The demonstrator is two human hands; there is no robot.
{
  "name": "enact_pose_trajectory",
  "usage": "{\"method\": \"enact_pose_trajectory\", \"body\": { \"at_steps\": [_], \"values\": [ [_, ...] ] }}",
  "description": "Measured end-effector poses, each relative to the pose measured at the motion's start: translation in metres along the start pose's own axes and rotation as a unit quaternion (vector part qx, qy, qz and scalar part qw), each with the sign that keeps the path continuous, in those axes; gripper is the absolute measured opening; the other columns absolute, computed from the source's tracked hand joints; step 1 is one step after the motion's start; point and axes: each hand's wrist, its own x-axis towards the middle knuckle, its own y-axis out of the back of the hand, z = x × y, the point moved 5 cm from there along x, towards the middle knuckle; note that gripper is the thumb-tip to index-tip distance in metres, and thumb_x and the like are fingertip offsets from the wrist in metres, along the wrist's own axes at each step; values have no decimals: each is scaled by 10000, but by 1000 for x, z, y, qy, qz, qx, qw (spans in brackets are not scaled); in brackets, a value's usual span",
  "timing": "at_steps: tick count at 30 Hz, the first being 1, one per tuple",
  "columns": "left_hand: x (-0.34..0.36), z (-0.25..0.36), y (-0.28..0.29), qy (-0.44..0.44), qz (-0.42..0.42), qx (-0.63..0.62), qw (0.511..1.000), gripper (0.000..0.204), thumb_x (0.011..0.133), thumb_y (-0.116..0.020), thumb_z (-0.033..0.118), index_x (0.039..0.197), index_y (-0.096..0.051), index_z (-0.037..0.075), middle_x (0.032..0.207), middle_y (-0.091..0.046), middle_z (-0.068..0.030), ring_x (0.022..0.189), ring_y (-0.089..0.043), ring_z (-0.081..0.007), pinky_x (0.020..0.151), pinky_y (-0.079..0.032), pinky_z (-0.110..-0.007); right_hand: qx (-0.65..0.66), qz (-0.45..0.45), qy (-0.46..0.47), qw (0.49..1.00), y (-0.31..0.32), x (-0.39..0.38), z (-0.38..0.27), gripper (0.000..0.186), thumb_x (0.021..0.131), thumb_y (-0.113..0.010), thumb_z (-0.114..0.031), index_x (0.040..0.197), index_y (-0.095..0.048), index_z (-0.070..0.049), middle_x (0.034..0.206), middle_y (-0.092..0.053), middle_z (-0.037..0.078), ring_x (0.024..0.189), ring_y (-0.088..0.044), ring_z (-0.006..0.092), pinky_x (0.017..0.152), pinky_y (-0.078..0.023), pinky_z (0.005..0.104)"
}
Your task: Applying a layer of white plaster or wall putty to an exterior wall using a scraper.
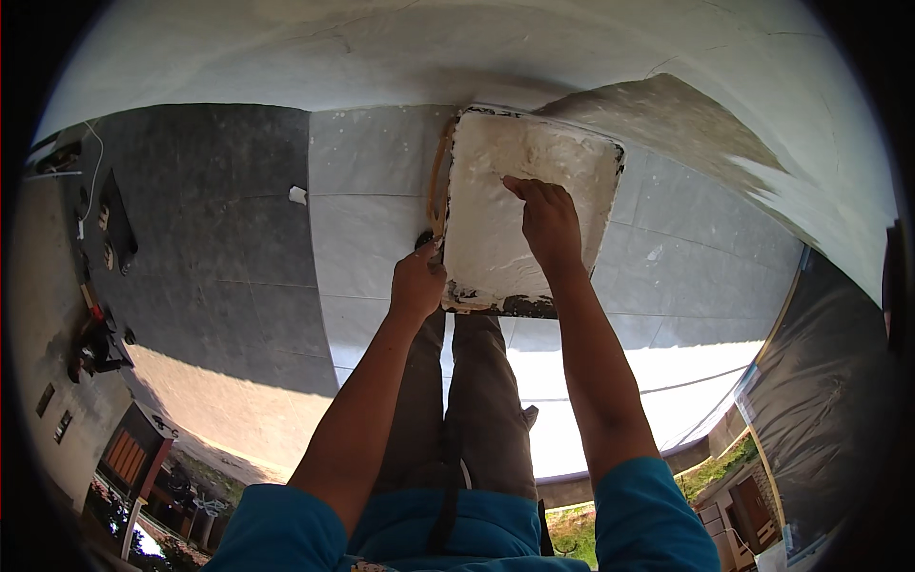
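A rectangular tray or board (519, 248) coated in white paste, with dark patches along its rim, is held in front of me. My left hand (417, 284) is closed on its lower left side. A curved tan, handle-like piece (437, 176) runs along that side. My right hand (549, 222) is over the white paste, fingers curled and pinched near a small thin thing at their tips, too small to name and mostly hidden by the fingers.
A pale wall (381, 52) with a grey patch curves across the top. Grey tiled floor (362, 248) lies below, darker at left with a cable (89, 181) and scattered objects. Dark plastic sheeting (810, 372) hangs at the right. My legs are under the tray.
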Motion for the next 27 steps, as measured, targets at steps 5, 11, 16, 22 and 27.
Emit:
{"method": "enact_pose_trajectory", "body": {
  "at_steps": [5, 11, 16, 22, 27],
  "values": [
    [2, -3, -1, 12, -6, -11, 1000, 518, 839, -618, 77, 1355, -578, 71, 1043, -709, -200, 860, -707, -310, 819, -557, -392, 7, 38, -146, 989, 28, 50, 32, 227, 859, -555, -45, 1044, -687, -48, 972, -693, 162, 925, -629, 368, 813, -517, 467],
    [0, 1, -4, -9, 3, 7, 1000, 502, 846, -620, 85, 1346, -582, 62, 1032, -708, -206, 883, -708, -311, 830, -555, -403, -29, -29, -105, 994, 15, 16, 25, 226, 842, -564, -25, 1037, -676, -54, 970, -692, 150, 944, -624, 357, 846, -509, 453],
    [1, -11, 3, 2, 19, 39, 999, 492, 846, -621, 89, 1336, -588, 60, 1012, -713, -199, 882, -706, -317, 820, -557, -401, -15, 53, -94, 994, 37, 13, -1, 213, 835, -605, 2, 1028, -663, -65, 985, -688, 122, 946, -618, 336, 837, -511, 446],
    [2, 3, -2, -9, 9, 12, 1000, 470, 845, -627, 89, 1313, -604, 48, 971, -717, -198, 862, -711, -314, 806, -557, -397, -37, 47, -183, 981, 28, -21, 29, 157, 891, -593, -51, 1030, -661, -73, 963, -673, 130, 956, -614, 335, 821, -512, 449],
    [2, -4, 3, 0, -3, 27, 1000, 512, 839, -661, 44, 1343, -569, 22, 1182, -691, -165, 824, -718, -244, 797, -553, -365, 32, 129, -234, 963, 50, -34, 9, 174, 909, -578, -59, 1061, -662, -73, 980, -675, 122, 962, -614, 333, 838, -509, 444]
  ]
}}
